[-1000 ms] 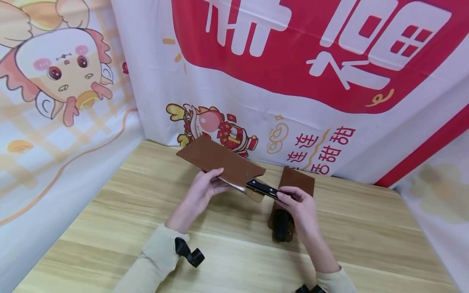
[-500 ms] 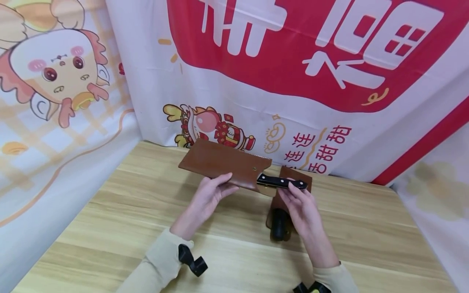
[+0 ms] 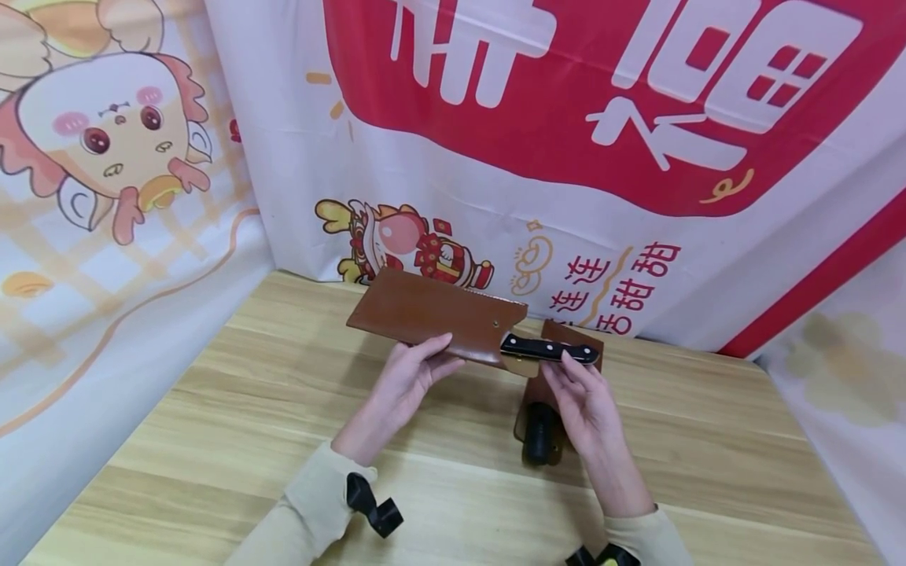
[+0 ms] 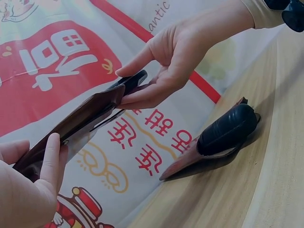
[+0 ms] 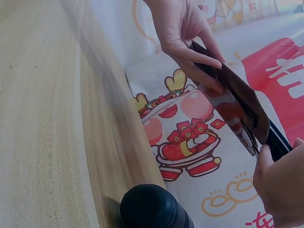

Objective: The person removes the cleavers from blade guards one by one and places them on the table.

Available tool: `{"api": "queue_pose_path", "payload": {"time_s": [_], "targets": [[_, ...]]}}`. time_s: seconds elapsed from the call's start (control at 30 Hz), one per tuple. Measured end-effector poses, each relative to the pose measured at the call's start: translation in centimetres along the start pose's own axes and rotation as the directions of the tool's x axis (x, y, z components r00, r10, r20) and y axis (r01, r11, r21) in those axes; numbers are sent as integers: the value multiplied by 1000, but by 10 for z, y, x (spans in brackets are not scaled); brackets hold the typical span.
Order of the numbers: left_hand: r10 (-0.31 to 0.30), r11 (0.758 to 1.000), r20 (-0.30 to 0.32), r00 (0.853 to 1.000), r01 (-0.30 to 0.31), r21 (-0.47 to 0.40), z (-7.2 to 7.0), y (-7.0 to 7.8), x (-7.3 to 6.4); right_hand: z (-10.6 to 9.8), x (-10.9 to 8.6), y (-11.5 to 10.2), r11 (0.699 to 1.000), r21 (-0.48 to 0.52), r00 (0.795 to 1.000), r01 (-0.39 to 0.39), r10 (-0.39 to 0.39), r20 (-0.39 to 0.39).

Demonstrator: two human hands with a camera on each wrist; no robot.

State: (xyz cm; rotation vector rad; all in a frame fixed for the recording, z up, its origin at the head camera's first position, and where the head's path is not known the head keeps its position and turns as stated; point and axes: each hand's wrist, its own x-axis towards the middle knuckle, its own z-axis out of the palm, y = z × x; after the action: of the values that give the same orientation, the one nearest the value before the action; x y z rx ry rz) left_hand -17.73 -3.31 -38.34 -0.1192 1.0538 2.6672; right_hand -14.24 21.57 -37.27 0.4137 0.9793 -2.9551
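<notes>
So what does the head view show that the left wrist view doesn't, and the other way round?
Only head: the pink-cheeked cartoon face on the left cloth, and the left sleeve with its black strap. Only left wrist: the "antic" lettering. Both: the left hand holding the brown sheath, the right hand holding the black handle, and a second sheath with its black grip on the table.

Gap between hands (image 3: 406, 381) (image 3: 583, 397), black handle (image 3: 540, 435) below

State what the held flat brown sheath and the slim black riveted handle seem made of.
Held flat brown sheath: seemingly leather or imitation leather, by its smooth, softly glossy surface and apparent edge stitching. Slim black riveted handle: probably hard plastic, perhaps coated wood; smooth, with metallic-looking rivets.
</notes>
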Motion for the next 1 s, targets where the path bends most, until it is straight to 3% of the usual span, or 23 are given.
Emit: {"api": "queue_pose_path", "payload": {"time_s": [0.43,0.6,1.0], "targets": [[49,999,-20,999,-49,-22,-4,7,2,-5,3,-13,979,205,995,17,-37,94],[67,998,0,998,-67,-20,-5,15,2,-9,2,-19,973,231,989,31,-64,137],[104,992,-38,994,-106,-62,-12,27,5,-10,1,-31,964,265,991,30,-64,120]]}}
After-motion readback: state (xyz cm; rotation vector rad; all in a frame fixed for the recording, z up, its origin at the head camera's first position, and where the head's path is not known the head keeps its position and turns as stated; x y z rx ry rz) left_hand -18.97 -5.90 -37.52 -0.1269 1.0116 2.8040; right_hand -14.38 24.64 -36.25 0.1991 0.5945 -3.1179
